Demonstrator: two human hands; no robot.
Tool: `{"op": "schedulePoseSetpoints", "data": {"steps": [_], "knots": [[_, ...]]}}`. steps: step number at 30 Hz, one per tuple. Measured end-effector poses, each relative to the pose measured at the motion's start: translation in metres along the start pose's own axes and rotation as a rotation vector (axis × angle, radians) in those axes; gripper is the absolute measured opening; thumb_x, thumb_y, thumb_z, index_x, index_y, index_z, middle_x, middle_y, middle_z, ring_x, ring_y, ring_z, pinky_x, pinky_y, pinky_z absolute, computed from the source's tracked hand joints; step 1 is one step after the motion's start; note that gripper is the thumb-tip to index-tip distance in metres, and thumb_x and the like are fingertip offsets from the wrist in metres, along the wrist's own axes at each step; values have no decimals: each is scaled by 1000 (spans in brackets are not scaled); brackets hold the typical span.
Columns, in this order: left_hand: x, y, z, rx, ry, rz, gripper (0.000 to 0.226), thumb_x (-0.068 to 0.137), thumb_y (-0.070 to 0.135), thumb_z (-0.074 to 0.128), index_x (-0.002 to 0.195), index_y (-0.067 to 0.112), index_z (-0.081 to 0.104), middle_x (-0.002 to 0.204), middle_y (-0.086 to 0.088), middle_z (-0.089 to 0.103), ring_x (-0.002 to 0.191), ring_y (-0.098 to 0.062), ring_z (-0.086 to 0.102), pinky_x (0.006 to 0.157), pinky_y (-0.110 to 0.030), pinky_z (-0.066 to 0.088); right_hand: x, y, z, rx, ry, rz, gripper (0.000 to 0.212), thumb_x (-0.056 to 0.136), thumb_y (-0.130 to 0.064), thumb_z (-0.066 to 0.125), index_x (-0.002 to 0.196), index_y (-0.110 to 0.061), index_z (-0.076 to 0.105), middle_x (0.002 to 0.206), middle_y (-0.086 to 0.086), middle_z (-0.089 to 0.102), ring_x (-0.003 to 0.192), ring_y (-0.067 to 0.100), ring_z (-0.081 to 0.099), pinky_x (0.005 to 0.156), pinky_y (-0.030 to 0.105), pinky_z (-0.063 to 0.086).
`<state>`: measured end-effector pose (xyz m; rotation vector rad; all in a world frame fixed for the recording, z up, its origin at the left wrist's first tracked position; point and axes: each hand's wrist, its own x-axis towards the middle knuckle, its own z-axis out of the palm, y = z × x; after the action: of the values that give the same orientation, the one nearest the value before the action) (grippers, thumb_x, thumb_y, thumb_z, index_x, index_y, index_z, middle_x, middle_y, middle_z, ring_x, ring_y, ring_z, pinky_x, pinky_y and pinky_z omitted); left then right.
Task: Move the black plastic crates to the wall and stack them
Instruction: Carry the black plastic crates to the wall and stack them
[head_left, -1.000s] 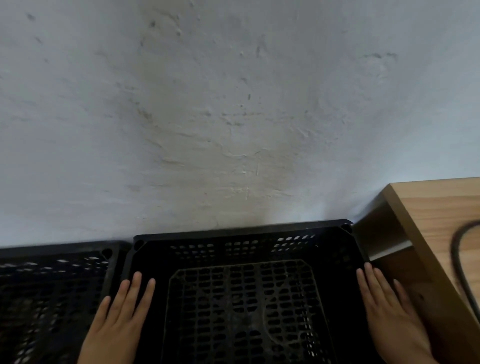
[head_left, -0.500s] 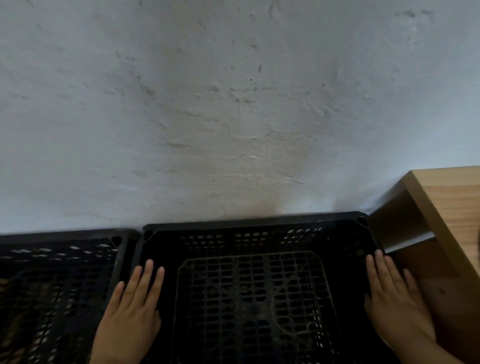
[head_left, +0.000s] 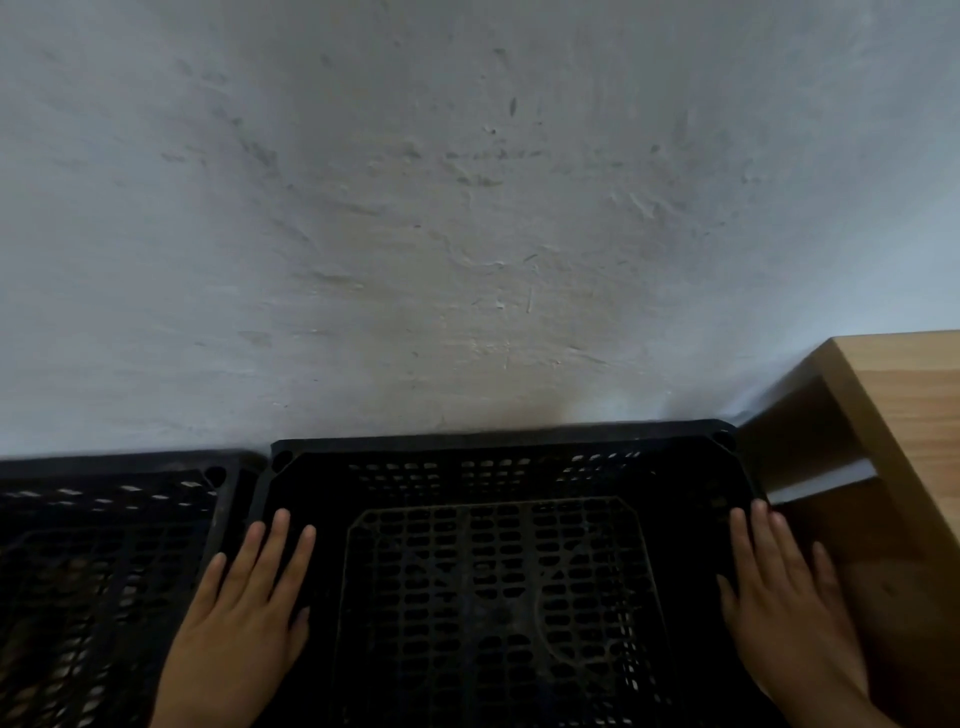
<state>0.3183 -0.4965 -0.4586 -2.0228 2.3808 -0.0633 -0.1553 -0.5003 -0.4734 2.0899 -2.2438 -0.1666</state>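
Note:
A black plastic crate (head_left: 498, 447) with a perforated bottom sits with its far rim against the rough white wall (head_left: 467, 234). My left hand (head_left: 244, 608) lies flat on its left rim, fingers straight and pointing to the wall. Along the right rim rests my right hand (head_left: 784, 603), its fingers straight too. A second black crate (head_left: 104, 519) stands right beside it on the left, also at the wall. What the crates stand on is hidden.
A light wooden table or cabinet (head_left: 904, 415) rises close to the crate's right side, beside my right hand. The wall fills the whole upper view.
The view has shifted slightly; both hands stay flat on the crate's rims, and the crate stays at the wall.

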Motion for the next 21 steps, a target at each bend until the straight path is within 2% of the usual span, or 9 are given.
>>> {"op": "schedulePoseSetpoints", "data": {"steps": [3, 5, 8, 10, 12, 14, 16, 18, 21], "knots": [[-1, 3, -1, -4, 0, -14, 79, 74, 39, 36, 148, 23, 15, 158, -1, 7, 145, -14, 2, 114, -37, 3, -2, 4, 3, -47, -19, 24, 58, 93, -35, 30, 145, -8, 27, 149, 14, 37, 143, 12, -18, 116, 34, -13], [-2, 3, -1, 0, 5, -15, 78, 75, 40, 36, 148, 24, 16, 158, -1, 7, 145, -14, 2, 114, -38, 4, 0, 3, 3, -61, 2, 14, 60, 90, -34, 33, 143, -6, 31, 146, 15, 40, 144, 12, -17, 116, 34, -12], [-1, 2, -1, 13, 15, -5, 79, 75, 40, 36, 149, 24, 14, 159, 0, 6, 145, -14, 2, 114, -37, 4, 3, -1, 4, -31, 74, -7, 61, 89, -35, 29, 138, -1, 41, 143, 18, 43, 144, 11, -13, 115, 35, -9], [-1, 2, -1, 13, 26, 1, 78, 75, 40, 35, 149, 24, 15, 159, -1, 6, 145, -14, 2, 114, -37, 4, 3, -4, 3, -18, 95, -8, 62, 94, -39, 17, 138, -2, 40, 144, 17, 41, 145, 11, -11, 115, 36, -7], [-2, 2, -1, 14, 30, 7, 76, 77, 40, 34, 149, 24, 15, 159, -1, 6, 145, -14, 2, 114, -38, 5, 4, -4, 1, -14, 126, -18, 64, 96, -43, 8, 143, -6, 29, 154, 11, 27, 145, 11, -9, 115, 37, -5], [-3, 2, -2, 16, 34, 17, 67, 85, 42, 26, 148, 22, 16, 159, -2, 6, 145, -15, 2, 115, -38, 4, 6, -7, -7, -23, 157, -52, 61, 96, -44, 10, 148, -13, 19, 159, 0, 3, 145, 10, -7, 115, 38, -4], [-5, 3, -3, 14, 12, 16, 63, 92, 47, 11, 146, 18, 23, 158, -3, 6, 145, -15, 2, 115, -38, 4, 12, -17, -19, -28, 194, -63, 61, 93, -43, 21, 146, -15, 25, 159, -1, 7, 145, 9, -6, 116, 38, -6], [-7, 6, -5, 8, 20, 0, 67, 92, 51, 7, 145, 14, 27, 159, -2, 4, 145, -14, 2, 115, -37, 3, 17, -35, -33, -14, 227, -53, 61, 94, -45, 18, 147, -16, 25, 158, 1, 14, 145, 10, -7, 116, 39, -6], [-9, 1, -15, -5, 76, -23, 67, 92, 51, 5, 147, 15, 19, 159, -2, -2, 145, -14, -2, 116, -37, 0, 13, -83, -49, 14, 295, -65, 61, 95, -44, 17, 149, -18, 15, 159, 0, -2, 145, 10, -8, 117, 41, -5]]}}
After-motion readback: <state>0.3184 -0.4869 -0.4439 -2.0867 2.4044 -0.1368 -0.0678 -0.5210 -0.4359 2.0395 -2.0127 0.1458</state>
